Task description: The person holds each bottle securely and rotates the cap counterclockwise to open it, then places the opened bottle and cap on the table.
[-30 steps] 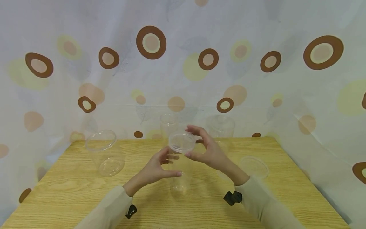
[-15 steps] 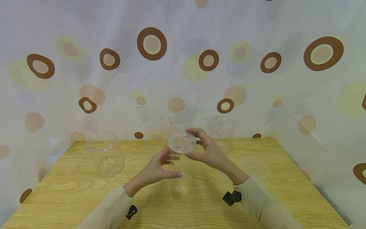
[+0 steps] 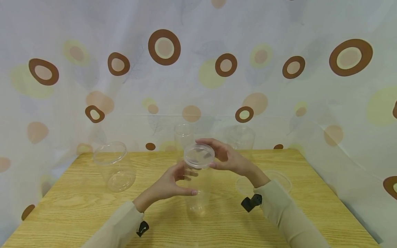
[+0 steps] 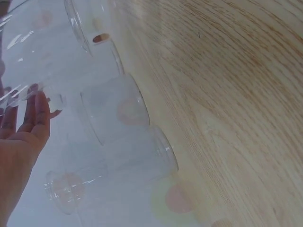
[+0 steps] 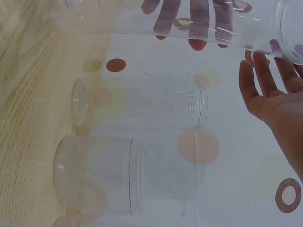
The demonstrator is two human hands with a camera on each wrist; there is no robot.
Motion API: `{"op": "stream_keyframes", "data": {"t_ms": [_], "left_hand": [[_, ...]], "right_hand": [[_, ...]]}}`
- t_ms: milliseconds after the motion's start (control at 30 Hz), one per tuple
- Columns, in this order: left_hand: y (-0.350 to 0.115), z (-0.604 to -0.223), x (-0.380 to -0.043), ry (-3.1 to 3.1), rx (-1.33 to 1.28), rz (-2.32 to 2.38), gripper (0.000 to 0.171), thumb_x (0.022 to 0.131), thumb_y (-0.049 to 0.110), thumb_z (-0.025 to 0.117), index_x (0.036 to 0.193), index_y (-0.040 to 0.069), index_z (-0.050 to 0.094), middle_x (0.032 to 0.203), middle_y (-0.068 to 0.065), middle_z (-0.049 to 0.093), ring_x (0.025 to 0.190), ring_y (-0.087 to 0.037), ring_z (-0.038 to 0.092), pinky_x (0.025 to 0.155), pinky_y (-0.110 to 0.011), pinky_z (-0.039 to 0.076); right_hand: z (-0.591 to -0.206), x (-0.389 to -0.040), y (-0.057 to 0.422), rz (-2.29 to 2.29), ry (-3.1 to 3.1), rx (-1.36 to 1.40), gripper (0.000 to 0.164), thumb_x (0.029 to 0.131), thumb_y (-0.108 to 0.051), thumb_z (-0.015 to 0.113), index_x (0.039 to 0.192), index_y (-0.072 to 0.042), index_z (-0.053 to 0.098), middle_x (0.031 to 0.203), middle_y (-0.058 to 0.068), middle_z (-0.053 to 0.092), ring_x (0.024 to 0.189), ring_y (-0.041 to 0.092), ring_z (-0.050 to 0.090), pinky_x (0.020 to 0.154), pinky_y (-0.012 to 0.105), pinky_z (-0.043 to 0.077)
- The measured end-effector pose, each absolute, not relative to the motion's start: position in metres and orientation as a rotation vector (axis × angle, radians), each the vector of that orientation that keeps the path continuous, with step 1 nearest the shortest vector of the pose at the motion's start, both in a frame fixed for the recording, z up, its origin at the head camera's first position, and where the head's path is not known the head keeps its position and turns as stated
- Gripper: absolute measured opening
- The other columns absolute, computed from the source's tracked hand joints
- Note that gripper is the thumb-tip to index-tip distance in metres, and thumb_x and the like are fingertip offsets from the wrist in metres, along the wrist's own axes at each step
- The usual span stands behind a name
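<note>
A tall clear plastic jar [image 3: 200, 193] stands upright in the middle of the head view, with a clear lid [image 3: 199, 155] on its top. My left hand [image 3: 169, 182] grips the jar's body from the left; its fingers show through the far wall and its thumb lies across the near side. At the lid's rim, my right hand [image 3: 231, 159] holds on from the right, fingers behind and thumb in front. In the right wrist view the jar [image 5: 128, 19] crosses the top, and the right hand [image 5: 284, 101] is by its lid end. Whether the lid sits fully down cannot be told.
A wide clear jar [image 3: 119, 172] without a lid stands at the left. Behind the held jar is a slim clear jar [image 3: 183, 132], and more clear jars [image 3: 243, 136] stand at the back right. Flat clear lids [image 3: 289, 184] lie near the right forearm on the wooden table [image 3: 77, 206].
My right hand has turned round the lid, its fingertips now further left along the far rim. The jar and lid have shifted slightly right and down. The left hand keeps its grip.
</note>
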State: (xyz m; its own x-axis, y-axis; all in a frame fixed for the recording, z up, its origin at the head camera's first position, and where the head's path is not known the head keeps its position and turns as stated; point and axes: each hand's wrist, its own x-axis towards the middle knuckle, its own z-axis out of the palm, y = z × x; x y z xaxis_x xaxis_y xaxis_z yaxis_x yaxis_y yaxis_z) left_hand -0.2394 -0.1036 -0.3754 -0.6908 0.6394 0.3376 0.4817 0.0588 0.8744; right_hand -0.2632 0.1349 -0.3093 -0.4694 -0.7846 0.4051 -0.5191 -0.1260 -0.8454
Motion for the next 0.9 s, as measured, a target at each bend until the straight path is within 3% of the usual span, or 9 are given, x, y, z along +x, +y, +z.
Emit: {"op": "stream_keyframes", "data": {"t_ms": [233, 533, 667, 900], "left_hand": [[-0.104, -0.375, -0.238, 2.240, 1.118, 1.708, 0.077, 0.073, 0.014, 0.077, 0.137, 0.026, 0.036, 0.132, -0.003, 0.046, 0.116, -0.030, 0.051, 0.092, -0.041, 0.044], [-0.107, -0.376, -0.240, 2.295, 1.063, 1.737, 0.067, 0.075, 0.012, 0.075, 0.131, 0.023, 0.042, 0.132, -0.010, 0.046, 0.117, -0.024, 0.050, 0.095, -0.048, 0.041], [-0.106, -0.377, -0.240, 2.299, 1.061, 1.737, 0.066, 0.075, 0.013, 0.075, 0.131, 0.025, 0.042, 0.132, -0.004, 0.047, 0.117, -0.024, 0.050, 0.095, -0.048, 0.041], [-0.105, -0.375, -0.239, 2.309, 1.041, 1.727, 0.068, 0.074, 0.013, 0.076, 0.131, 0.025, 0.041, 0.134, 0.002, 0.044, 0.117, -0.025, 0.050, 0.094, -0.047, 0.042]], "right_hand": [[-0.311, -0.256, 0.133, -1.641, 1.999, -1.435, 0.072, 0.088, -0.022, 0.061, 0.144, -0.005, 0.020, 0.146, 0.012, 0.028, 0.131, 0.020, 0.032, 0.105, 0.040, 0.030], [-0.317, -0.235, 0.117, -1.766, 2.524, -1.254, 0.070, 0.079, -0.010, 0.071, 0.138, -0.015, 0.034, 0.134, 0.008, 0.044, 0.121, 0.017, 0.039, 0.094, 0.038, 0.040], [-0.319, -0.230, 0.111, -1.830, 2.630, -1.169, 0.068, 0.075, -0.010, 0.073, 0.134, -0.016, 0.039, 0.128, 0.004, 0.049, 0.117, 0.017, 0.044, 0.091, 0.040, 0.042], [-0.320, -0.229, 0.106, -1.837, 2.673, -1.143, 0.063, 0.075, -0.016, 0.075, 0.128, -0.011, 0.043, 0.125, 0.010, 0.051, 0.113, 0.020, 0.047, 0.088, 0.039, 0.044]]}}
